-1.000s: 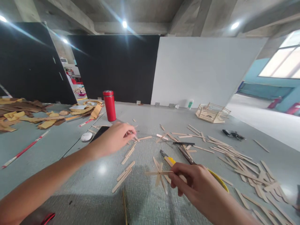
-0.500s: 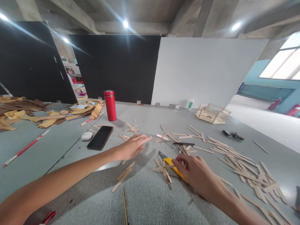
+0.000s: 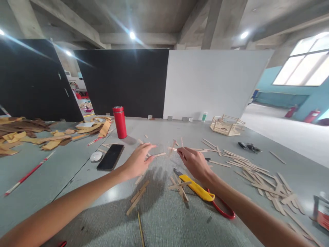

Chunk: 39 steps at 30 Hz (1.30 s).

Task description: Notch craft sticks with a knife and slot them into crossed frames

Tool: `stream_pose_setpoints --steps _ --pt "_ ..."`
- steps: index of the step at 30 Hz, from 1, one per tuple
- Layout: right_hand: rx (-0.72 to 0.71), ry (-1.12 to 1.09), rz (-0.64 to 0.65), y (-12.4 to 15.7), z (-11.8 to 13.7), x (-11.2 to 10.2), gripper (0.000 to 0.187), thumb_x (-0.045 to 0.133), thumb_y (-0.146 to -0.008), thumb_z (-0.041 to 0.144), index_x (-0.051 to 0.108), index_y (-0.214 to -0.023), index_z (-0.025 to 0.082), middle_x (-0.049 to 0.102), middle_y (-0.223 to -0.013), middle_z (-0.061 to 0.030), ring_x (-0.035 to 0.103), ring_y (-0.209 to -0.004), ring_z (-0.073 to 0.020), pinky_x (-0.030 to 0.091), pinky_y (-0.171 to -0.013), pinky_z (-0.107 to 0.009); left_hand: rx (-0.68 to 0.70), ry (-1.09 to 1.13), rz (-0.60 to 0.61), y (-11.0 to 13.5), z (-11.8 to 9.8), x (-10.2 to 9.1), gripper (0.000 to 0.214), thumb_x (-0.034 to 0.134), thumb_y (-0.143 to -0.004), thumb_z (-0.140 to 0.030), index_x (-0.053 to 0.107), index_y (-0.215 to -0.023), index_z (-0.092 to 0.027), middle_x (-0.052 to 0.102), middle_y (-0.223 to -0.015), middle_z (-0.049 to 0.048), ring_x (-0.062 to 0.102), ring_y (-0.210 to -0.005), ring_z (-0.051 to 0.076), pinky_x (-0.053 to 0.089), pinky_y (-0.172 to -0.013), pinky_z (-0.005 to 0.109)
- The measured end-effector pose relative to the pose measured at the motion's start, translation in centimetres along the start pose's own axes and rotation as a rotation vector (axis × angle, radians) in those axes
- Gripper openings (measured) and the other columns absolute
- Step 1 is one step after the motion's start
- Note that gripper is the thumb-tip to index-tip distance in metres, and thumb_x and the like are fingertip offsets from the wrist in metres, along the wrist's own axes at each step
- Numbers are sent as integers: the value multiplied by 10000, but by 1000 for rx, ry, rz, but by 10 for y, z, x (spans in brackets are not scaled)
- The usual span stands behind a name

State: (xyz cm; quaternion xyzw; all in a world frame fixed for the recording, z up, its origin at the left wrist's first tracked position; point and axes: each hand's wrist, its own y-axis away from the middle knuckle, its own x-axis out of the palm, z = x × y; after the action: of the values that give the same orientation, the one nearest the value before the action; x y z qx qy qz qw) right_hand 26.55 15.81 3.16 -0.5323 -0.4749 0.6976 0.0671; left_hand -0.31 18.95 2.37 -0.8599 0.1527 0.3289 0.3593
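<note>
Both hands are raised over the grey table [image 3: 164, 219]. My right hand [image 3: 194, 162] pinches a small cluster of crossed wooden sticks [image 3: 175, 147] at its fingertips. My left hand [image 3: 140, 159] is just to the left of it, its fingers drawn together on the end of a single flat wooden stick [image 3: 159, 155] that points toward the cluster. Below the hands a star-shaped piece of glued sticks [image 3: 179, 187] lies on the table beside a yellow utility knife [image 3: 196, 187].
A black phone [image 3: 111, 157], a white mouse [image 3: 96, 156] and a red flask [image 3: 119, 121] stand to the left. Loose sticks [image 3: 257, 171] cover the right side, with a stick-built frame [image 3: 226, 124] behind. Cardboard scraps [image 3: 25, 132] lie at far left. A red loop [image 3: 224, 210] lies by the knife.
My right hand let go of the star-shaped piece, which now lies on the table, and rose with a small stick cluster. My left hand lifted a stick toward it. The view tilted up.
</note>
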Motion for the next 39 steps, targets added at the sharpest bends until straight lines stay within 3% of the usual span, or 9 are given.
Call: stream_pose_setpoints --steps 6,8,11,16,19,23,31,35,39 --pt "-197 -59 -104 -4 61 -73 171 594 -1026 107 661 -1170 169 794 -993 -49 758 -823 -142 598 -698 -256 81 171 45 10 -59 -48 748 880 -805 -381 533 -1463 -304 695 -1364 55 666 -1200 243 533 -1049 415" --pt "-231 -83 -112 -3 81 -90 161 610 -1017 109 661 -1156 173 801 -991 -43 767 -843 -135 599 -714 -236 103 243 41 18 -80 -54 672 882 -802 -376 597 -1406 -305 754 -1258 30 707 -1118 210 571 -978 346" --pt "-159 -105 -201 -1 105 -104 185 621 -995 73 676 -1139 175 795 -905 -25 752 -728 -116 586 -652 -227 111 324 0 30 -102 -54 288 836 -857 -335 762 -1126 -263 805 -984 2 744 -877 157 602 -838 276" --pt "-101 -155 -200 1 119 -113 225 609 -981 59 667 -1134 214 794 -883 -12 752 -694 -123 584 -619 -235 -82 602 -86 42 -123 -49 226 838 -844 -329 798 -1044 -231 741 -1075 64 669 -649 99 572 -578 221" --pt "-121 -110 -154 1 116 -117 292 587 -963 21 637 -1169 221 802 -943 -29 769 -759 -145 607 -670 -249 -268 740 -10 47 -134 -50 282 813 -859 -341 775 -1108 -214 729 -796 35 641 -587 108 500 -473 179" --pt "-184 -94 -119 3 112 -118 338 560 -956 12 615 -1202 237 817 -1013 -40 788 -842 -172 635 -710 -272 -327 885 38 53 -138 -50 285 817 -851 -273 754 -1121 -210 727 -717 18 670 -582 117 504 -463 160" --pt "-197 -39 -151 5 111 -114 316 576 -941 27 609 -1181 229 833 -945 -49 797 -816 -183 641 -695 -281 -355 1096 -148 56 -142 -39 602 911 -702 -114 651 -1219 -278 676 -970 -20 701 -562 111 627 -499 241" --pt "-118 -130 -169 4 111 -113 241 578 -966 72 606 -1125 251 794 -801 -20 761 -650 -157 599 -562 -256 -333 1182 -143 55 -144 -36 676 897 -750 -154 532 -1306 -275 720 -854 -27 694 -588 122 642 -546 257" --pt "26 -223 -157 8 111 -108 221 624 -947 99 631 -1060 290 771 -808 8 711 -578 -127 574 -528 -234 -385 1069 -146 54 -144 -38 638 914 -729 -161 570 -1263 -214 759 -718 0 684 -594 117 616 -599 207"
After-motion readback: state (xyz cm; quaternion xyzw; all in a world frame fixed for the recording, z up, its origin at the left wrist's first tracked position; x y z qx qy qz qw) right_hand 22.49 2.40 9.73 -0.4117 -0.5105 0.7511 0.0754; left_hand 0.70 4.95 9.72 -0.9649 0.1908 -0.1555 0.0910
